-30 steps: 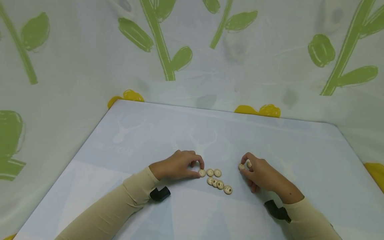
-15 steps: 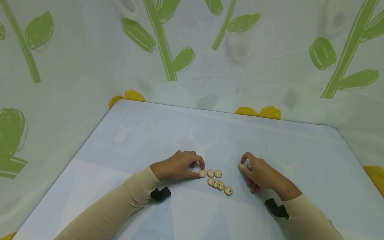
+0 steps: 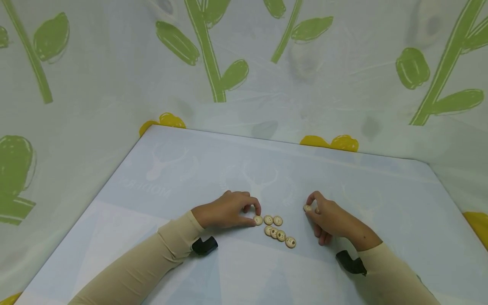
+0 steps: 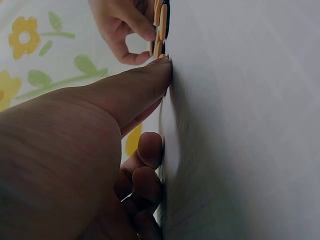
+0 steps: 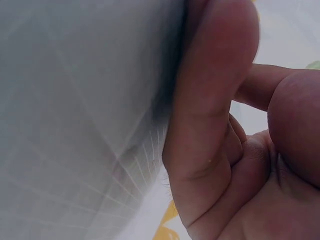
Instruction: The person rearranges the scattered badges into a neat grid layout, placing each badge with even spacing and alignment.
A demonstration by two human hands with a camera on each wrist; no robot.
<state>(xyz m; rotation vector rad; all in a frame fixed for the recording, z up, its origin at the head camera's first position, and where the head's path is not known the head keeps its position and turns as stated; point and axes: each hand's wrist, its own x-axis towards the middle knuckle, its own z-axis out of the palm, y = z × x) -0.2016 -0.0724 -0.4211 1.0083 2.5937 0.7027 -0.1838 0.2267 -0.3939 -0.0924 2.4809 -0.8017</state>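
Observation:
In the head view my left hand point(image 3: 226, 210) pinches a small round wooden button point(image 3: 258, 220) between thumb and index finger, down at the tabletop. Two similar buttons point(image 3: 268, 220) lie just right of it, in line. Below them several more buttons point(image 3: 281, 235) form a slanting row, some overlapping, with dark marks on their faces. Farther right, my right hand point(image 3: 329, 218) pinches another button point(image 3: 307, 208) by its edge. One more button point(image 3: 317, 210) shows partly behind that thumb. Only fingers and palm point(image 5: 240, 180) fill the right wrist view; the held button is hidden there.
A pale blue-white table point(image 3: 183, 169) with faint deer-head prints lies under both hands. Behind it hangs a white cloth point(image 3: 126, 63) with green leaves and yellow flowers. Dark wrist mounts point(image 3: 204, 246) sit below each wrist, close over the table.
My right hand has shifted slightly toward the table's far side with its button. The left hand keeps its pinch in place. The head view has moved a little.

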